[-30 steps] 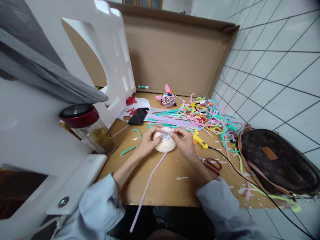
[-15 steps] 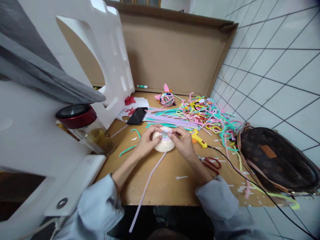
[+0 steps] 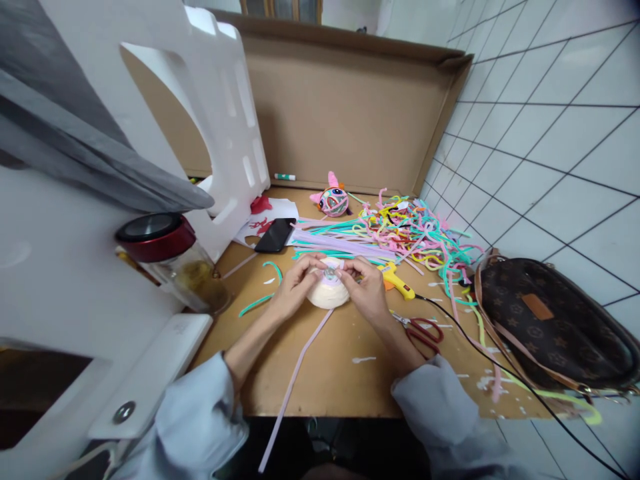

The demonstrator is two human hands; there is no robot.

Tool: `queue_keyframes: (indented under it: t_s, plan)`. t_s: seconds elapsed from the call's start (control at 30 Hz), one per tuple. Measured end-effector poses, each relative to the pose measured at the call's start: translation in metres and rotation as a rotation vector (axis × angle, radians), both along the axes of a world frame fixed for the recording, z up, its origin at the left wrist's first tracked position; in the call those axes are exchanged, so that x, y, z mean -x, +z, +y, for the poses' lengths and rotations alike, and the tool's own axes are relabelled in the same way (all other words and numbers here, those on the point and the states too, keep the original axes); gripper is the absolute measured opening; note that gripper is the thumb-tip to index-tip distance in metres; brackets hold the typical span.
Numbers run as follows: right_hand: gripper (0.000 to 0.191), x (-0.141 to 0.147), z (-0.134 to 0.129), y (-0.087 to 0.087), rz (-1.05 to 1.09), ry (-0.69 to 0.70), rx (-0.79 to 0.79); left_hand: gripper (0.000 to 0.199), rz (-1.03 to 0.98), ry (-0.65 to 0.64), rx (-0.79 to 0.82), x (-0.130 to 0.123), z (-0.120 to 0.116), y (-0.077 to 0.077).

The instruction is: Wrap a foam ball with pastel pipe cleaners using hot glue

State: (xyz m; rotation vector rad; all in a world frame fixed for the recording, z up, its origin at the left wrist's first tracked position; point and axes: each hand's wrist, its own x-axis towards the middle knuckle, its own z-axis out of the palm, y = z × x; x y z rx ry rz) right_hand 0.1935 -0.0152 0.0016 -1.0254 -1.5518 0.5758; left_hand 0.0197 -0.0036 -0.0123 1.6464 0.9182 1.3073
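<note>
Between my hands, near the middle of the table, sits a round cream-coloured piece [image 3: 327, 297] with a pale lilac patch and a small clear, shiny spot on top. My left hand [image 3: 299, 283] grips its left side, fingers curled and thumb on top. Opposite, my right hand [image 3: 365, 283] holds the right side with thumb and fingers pinched near the lilac patch. What the fingertips pinch is too small to make out. A lilac pipe cleaner [image 3: 300, 373] runs from beneath the round piece toward me and hangs over the table's front edge.
Lilac and teal pipe cleaners [image 3: 345, 243] lie behind my hands, with a tangled colourful heap [image 3: 410, 230] beside them. A yellow glue gun [image 3: 399, 281], red-handled scissors [image 3: 423, 331] and a brown bag [image 3: 555, 323] are at right. At left stand a phone [image 3: 275, 235] and a glass jar [image 3: 195, 283].
Both hands stay on the round piece, with only slight finger shifts. The whole view has moved a little, so things appear slightly lower.
</note>
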Motion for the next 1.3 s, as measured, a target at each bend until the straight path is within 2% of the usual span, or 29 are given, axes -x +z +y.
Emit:
queue_keyframes:
  t_s: [0.17,0.63,1.3]
  plan:
    - [0.008,0.0005,0.0002,-0.0004,0.001,0.001,0.010,0.027,-0.001,-0.011,0.005,0.0007,0.0008,-0.0027]
    - [0.009,0.0005,-0.0013,0.0005,-0.002,-0.005,-0.003,0.020,-0.028,-0.012,0.041,0.0011,0.0016,-0.0079]
    - [0.010,0.0022,-0.0062,-0.0007,0.000,-0.043,-0.005,0.021,-0.021,-0.038,0.031,-0.0014,-0.0006,-0.0049]
